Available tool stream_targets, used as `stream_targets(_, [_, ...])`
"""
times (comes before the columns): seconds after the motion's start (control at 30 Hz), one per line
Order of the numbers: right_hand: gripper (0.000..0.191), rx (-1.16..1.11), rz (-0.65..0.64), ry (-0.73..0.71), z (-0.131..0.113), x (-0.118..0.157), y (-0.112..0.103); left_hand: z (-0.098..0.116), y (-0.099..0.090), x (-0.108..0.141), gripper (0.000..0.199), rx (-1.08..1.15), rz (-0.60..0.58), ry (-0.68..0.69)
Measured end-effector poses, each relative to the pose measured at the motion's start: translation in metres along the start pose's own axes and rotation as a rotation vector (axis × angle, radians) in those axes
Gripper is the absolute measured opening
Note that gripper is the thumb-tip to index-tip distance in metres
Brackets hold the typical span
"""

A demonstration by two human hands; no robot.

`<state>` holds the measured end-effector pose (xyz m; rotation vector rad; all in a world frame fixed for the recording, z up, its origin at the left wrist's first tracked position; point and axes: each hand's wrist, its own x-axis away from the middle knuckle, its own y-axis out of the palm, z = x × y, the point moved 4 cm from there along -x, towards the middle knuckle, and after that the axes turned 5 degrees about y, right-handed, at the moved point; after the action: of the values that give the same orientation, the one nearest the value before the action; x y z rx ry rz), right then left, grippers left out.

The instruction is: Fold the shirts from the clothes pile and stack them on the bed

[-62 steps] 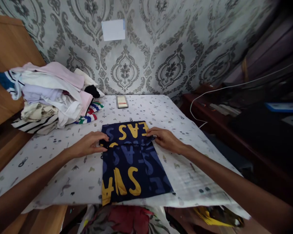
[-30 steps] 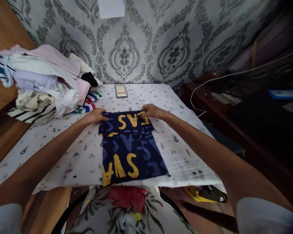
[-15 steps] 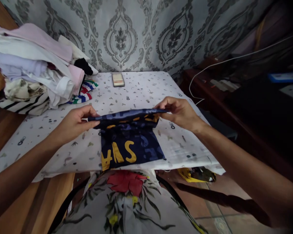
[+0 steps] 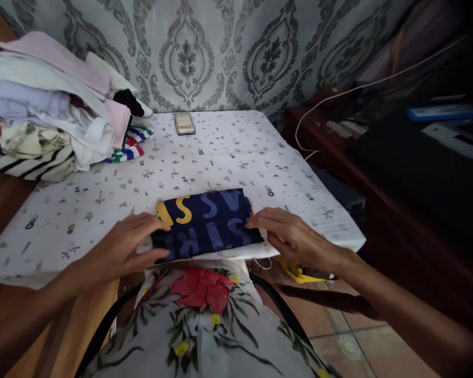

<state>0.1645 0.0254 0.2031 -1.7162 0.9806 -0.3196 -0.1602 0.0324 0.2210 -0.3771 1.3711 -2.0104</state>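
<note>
A navy cloth (image 4: 211, 223) with yellow and blue lettering lies folded into a flat rectangle near the front edge of the table. My left hand (image 4: 132, 244) is at its left end, thumb and fingers apart, fingertips touching or just over the cloth. At the right end, my right hand (image 4: 289, 233) rests its bent fingertips on the cloth's edge, with the thumb lower and apart from them. Neither hand is closed round the cloth.
A heap of clothes (image 4: 55, 105) covers the table's back left. A small card-like item (image 4: 185, 124) lies at the back of the patterned white tabletop (image 4: 205, 163). On the right stands a dark red desk (image 4: 339, 142) with a white cable (image 4: 339, 96).
The cloth's raised far edge has been folded down toward me, and the cloth now lies as a shorter rectangle. Both hands have come nearer to me and let go of that edge.
</note>
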Motion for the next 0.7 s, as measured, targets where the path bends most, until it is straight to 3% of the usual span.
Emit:
stream_targets(0.1, [0.041, -0.006, 0.115, 0.073, -0.016, -0.031, -0.001, 0.008, -0.006, -0.025, 0.038, -0.102, 0.188, -0.027])
stream_targets(0.17, [0.046, 0.075, 0.14, 0.098, -0.022, -0.051, 0.014, 0.011, 0.01, -0.044, 0.051, -0.194, 0.228, -0.009])
stream_targets(0.27, [0.066, 0.187, 0.052, 0.117, -0.015, -0.068, 0.053, 0.0, 0.051, -0.063, 0.078, -0.278, 0.14, -0.001])
stream_targets(0.4, [0.066, 0.176, -0.029, 0.187, 0.008, -0.064, 0.083, -0.02, 0.086, -0.066, 0.092, -0.264, 0.015, -0.038])
stream_targets(0.57, [0.067, 0.045, -0.028, 0.196, 0.012, -0.061, 0.076, -0.022, 0.08, -0.064, 0.09, -0.148, -0.001, -0.068])
stream_targets(0.7, [0.055, -0.168, 0.136, 0.243, 0.023, -0.055, 0.055, -0.036, 0.054, -0.057, 0.068, 0.084, 0.141, -0.173])
